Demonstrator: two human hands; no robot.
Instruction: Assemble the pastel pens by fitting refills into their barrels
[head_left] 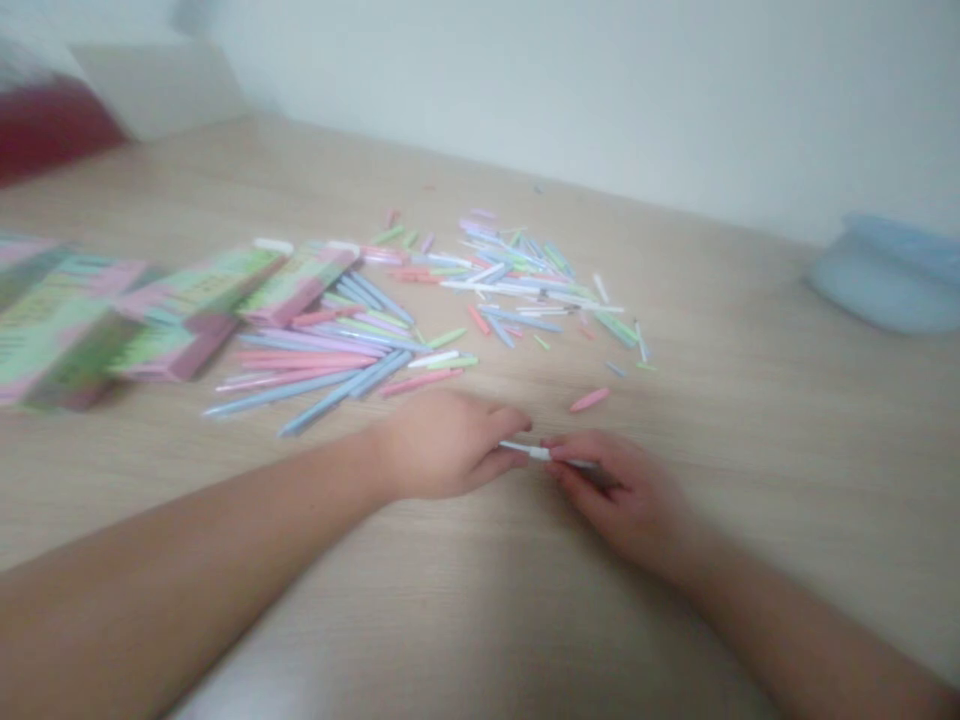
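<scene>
In front of me, my left hand (457, 445) and my right hand (619, 490) meet fingertip to fingertip over the table. Between them runs a thin white pen piece (538, 453) with a thicker white section in its middle. My left thumb and fingers pinch its left end, while my right fingertips pinch it just right of the thick section. Blur hides its finer details. Beyond my left hand lies a pile of pastel pen barrels (322, 355). A loose pink pen cap (589, 400) rests just past my right hand.
Small pastel pen parts (517, 280) lie scattered farther back. Several green and pink printed boxes (180, 310) stand at left. A light blue pouch-like item (892, 275) sits at the right, near the white wall (570, 90). A dark red object (52, 130) is at the back left.
</scene>
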